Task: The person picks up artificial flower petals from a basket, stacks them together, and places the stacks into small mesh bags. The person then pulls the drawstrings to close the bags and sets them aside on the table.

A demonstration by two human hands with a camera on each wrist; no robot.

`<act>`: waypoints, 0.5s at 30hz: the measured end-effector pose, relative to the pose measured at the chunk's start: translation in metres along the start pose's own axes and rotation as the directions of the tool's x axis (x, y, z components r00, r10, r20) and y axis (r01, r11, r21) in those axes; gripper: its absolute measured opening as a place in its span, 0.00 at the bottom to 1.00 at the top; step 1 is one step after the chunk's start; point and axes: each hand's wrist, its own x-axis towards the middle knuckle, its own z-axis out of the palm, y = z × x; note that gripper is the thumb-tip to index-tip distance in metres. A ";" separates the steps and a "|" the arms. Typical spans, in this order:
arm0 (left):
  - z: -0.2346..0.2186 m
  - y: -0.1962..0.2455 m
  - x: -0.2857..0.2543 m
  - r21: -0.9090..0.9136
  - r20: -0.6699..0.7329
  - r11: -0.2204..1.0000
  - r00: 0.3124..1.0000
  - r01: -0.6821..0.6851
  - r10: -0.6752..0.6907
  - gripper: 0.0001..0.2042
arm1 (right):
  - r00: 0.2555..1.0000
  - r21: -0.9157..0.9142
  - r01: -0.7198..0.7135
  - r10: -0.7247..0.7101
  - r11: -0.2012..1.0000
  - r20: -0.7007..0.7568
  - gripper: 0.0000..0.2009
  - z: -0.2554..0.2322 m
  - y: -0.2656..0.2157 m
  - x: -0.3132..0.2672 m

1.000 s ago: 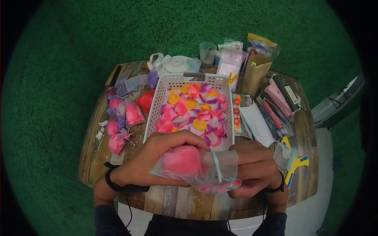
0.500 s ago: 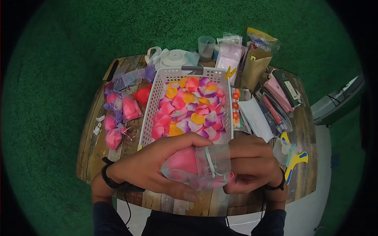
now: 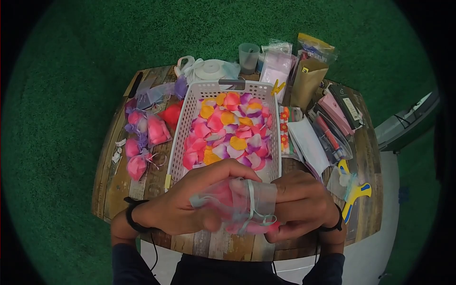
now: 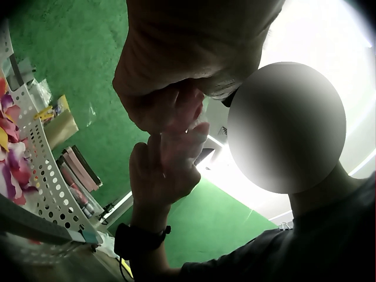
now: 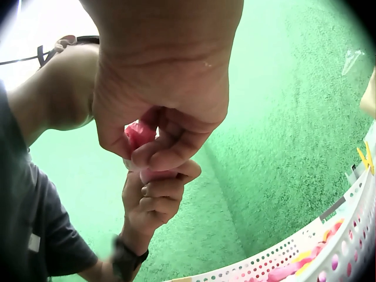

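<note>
A sheer organza pouch (image 3: 237,204) with a pale ribbon (image 3: 252,202) near its mouth lies across my hands, pink petals showing through the mesh. My left hand (image 3: 178,211) grips the pouch's filled end, thumb over the near side. At its mouth, the fingers of my right hand (image 3: 304,204) are partly covered by the fabric and pinch pink petals (image 5: 140,135), seen in the right wrist view. Just beyond the hands, a white perforated basket (image 3: 183,126) holds loose pink, orange and purple petals (image 3: 228,133).
Filled pink pouches (image 3: 137,166) lie left of the basket. Behind stand a ribbon roll (image 3: 211,70) and a plastic cup (image 3: 248,58). On the right are a brown paper bag (image 3: 306,85), a white packet (image 3: 308,142) and yellow-blue scissors (image 3: 355,197).
The left thumb has bent over the pouch, and the pink bulge there looks more covered. The right fingers have shifted slightly at the mouth. The head view has tilted a little.
</note>
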 end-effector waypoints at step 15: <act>-0.006 0.009 0.000 0.097 0.038 0.995 0.999 0.013 -0.017 0.42 | 0.994 0.069 0.110 -0.109 0.992 -0.018 0.11 0.000 0.007 0.002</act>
